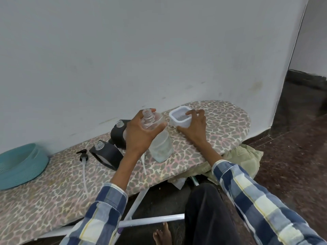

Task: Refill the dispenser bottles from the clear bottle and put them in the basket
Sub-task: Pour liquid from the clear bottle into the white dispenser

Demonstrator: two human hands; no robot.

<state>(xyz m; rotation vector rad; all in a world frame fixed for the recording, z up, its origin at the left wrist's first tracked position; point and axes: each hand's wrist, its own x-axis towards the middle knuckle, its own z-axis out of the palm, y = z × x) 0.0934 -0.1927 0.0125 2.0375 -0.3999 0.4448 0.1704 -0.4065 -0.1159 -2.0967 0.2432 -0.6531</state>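
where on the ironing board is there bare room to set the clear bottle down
Free: the near-left board between the teal basket and the loose pump, and the rounded end past the white container. Crowded: the middle, where two black dispenser bottles, the clear bottle, left hand and right hand bunch together.

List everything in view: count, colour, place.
clear bottle: 1, clear, uncapped, board centre, in left grip
dispenser bottles: 2, black, open necks, left of clear bottle
pump head: 1, black with clear tube, lying by the bottles
container: 1, white, open, board's far end
basket: 1, teal, board's left end
ironing board: 1, leopard-print cover
cloth: 1, olive, under board
left hand: around clear bottle's shoulder
right hand: on the container
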